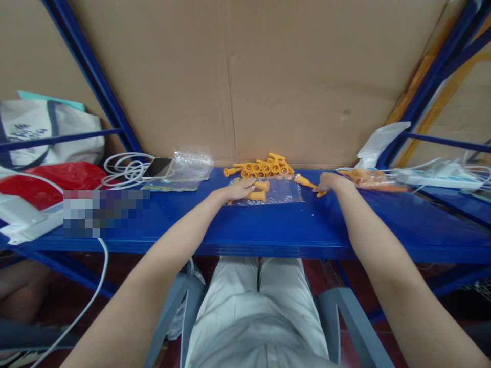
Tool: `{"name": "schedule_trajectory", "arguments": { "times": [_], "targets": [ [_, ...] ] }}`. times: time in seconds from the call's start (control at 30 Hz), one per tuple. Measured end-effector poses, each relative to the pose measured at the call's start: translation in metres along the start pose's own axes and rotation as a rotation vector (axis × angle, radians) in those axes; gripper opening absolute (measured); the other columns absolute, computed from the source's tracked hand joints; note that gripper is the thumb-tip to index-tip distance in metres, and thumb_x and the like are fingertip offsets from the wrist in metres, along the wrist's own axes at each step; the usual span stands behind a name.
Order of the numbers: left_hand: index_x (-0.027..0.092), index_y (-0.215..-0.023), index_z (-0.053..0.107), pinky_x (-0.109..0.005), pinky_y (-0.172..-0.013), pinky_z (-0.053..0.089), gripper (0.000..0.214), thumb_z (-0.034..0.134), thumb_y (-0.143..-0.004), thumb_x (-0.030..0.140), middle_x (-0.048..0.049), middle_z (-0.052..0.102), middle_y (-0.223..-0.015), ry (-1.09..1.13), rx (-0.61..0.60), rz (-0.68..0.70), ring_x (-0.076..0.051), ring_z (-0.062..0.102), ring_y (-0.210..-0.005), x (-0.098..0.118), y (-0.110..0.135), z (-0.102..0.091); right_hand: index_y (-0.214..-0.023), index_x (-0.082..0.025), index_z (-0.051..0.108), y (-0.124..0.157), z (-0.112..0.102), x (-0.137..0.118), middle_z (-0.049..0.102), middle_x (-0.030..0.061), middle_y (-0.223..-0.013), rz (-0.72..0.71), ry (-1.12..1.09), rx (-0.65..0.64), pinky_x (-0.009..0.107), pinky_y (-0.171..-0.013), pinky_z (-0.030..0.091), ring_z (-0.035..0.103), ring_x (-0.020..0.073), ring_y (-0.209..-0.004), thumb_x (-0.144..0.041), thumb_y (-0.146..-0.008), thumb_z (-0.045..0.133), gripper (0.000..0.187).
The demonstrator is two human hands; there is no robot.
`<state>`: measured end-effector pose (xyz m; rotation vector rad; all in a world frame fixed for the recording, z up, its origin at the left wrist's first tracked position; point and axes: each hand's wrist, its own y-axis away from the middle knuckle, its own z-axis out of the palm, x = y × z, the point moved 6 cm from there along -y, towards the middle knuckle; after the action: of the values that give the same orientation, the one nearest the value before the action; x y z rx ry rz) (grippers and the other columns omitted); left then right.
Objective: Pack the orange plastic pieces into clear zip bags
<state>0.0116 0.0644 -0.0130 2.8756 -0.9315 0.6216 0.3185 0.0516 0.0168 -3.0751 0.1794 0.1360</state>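
My left hand (240, 190) lies with fingers stretched out on a clear plastic bag (284, 193). Just by its fingertips are two yellow toy horns (256, 196), on or in the bag; which of the two is unclear. To the right, my right hand (326, 183) is bent down with its fingers closed around a yellow piece (321, 193) that looks like another toy horn, mostly covered by the fingers. A loose horn (304, 180) lies at those fingertips. Behind the bag is a pile of several yellow toy horns (264, 167), many with their round open ends facing me.
Flat plastic packets (180, 176), a dark phone-like object (159, 167) and a coiled white cable (125, 171) lie left on the blue table (268, 230). At right sits a bag of orange pieces (368, 179). Cardboard (230, 82) closes the back, between blue posts.
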Motion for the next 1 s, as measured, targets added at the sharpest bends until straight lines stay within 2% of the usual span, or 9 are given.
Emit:
{"name": "schedule_trajectory", "arguments": {
  "times": [0.1, 0.2, 0.33, 0.5, 0.7, 0.87, 1.0],
  "targets": [
    [0.02, -0.15, 0.04, -0.036, -0.122, 0.014, 0.067, 0.039, -0.089, 0.046, -0.0043, 0.03, -0.16, 0.013, 0.002, -0.002, -0.024, 0.02, -0.151, -0.002, 0.0, -0.001, -0.062, -0.015, 0.067, 0.011, 0.002, 0.003, 0.07, 0.0147, -0.07, 0.09, 0.087, -0.209, 0.038, -0.069, 0.057, 0.072, 0.0314, -0.081, -0.034, -0.067, 0.082, 0.025],
    [0.019, -0.15, 0.041, -0.037, -0.122, 0.014, 0.067, 0.039, -0.088, 0.046, -0.0044, 0.031, -0.159, 0.023, 0.008, -0.012, -0.024, 0.021, -0.15, -0.003, 0.0, -0.002, -0.059, -0.016, 0.067, 0.02, 0.001, -0.004, 0.064, 0.009, -0.054, 0.083, 0.066, -0.249, 0.033, -0.059, 0.055, 0.07, 0.026, -0.064, -0.027, -0.069, 0.08, 0.02],
    [0.016, -0.15, 0.039, -0.035, -0.122, 0.013, 0.069, 0.037, -0.089, 0.046, -0.0059, 0.03, -0.16, 0.007, 0.005, -0.013, -0.024, 0.02, -0.151, -0.004, -0.001, -0.002, -0.061, -0.015, 0.069, 0.027, -0.006, -0.013, 0.059, 0.0053, -0.045, 0.062, 0.064, -0.202, 0.028, -0.052, 0.052, 0.065, 0.0208, -0.053, -0.014, -0.074, 0.069, 0.013],
    [0.017, -0.149, 0.041, -0.033, -0.122, 0.014, 0.068, 0.038, -0.088, 0.046, -0.0057, 0.031, -0.16, 0.009, 0.004, -0.014, -0.023, 0.02, -0.15, -0.007, -0.002, -0.002, -0.071, -0.013, 0.074, 0.031, -0.024, -0.022, 0.063, 0.0051, -0.05, 0.028, 0.067, -0.047, 0.024, -0.052, 0.05, 0.066, 0.0176, -0.052, -0.019, -0.078, 0.061, 0.016],
    [0.015, -0.149, 0.041, -0.037, -0.122, 0.013, 0.067, 0.037, -0.089, 0.044, -0.0072, 0.03, -0.159, -0.005, 0.019, -0.056, -0.025, 0.021, -0.15, -0.012, -0.003, -0.003, -0.084, -0.014, 0.074, 0.038, -0.038, -0.03, 0.072, 0.0041, -0.067, -0.051, -0.188, 0.102, 0.02, -0.051, 0.049, 0.066, 0.014, -0.055, -0.016, -0.075, 0.062, 0.015],
    [0.017, -0.149, 0.041, -0.036, -0.121, 0.015, 0.066, 0.036, -0.09, 0.045, -0.0063, 0.032, -0.159, -0.041, 0.016, -0.06, -0.024, 0.021, -0.15, -0.013, -0.005, -0.003, -0.084, -0.013, 0.071, 0.046, -0.044, -0.032, 0.067, 0.0016, -0.064, -0.135, -0.332, 0.089, 0.019, -0.05, 0.047, 0.062, 0.0123, -0.055, -0.011, -0.072, 0.06, 0.016],
    [0.014, -0.154, 0.032, -0.034, -0.122, 0.013, 0.069, 0.027, -0.092, 0.045, -0.0051, 0.025, -0.162, -0.185, -0.045, -0.082, -0.023, 0.017, -0.151, -0.008, -0.002, -0.002, -0.075, -0.016, 0.068, 0.049, -0.043, -0.031, 0.061, -0.0026, -0.057, -0.217, -0.337, -0.025, 0.019, -0.05, 0.045, 0.057, 0.0101, -0.052, -0.013, -0.069, 0.06, 0.01]
  ]
}}
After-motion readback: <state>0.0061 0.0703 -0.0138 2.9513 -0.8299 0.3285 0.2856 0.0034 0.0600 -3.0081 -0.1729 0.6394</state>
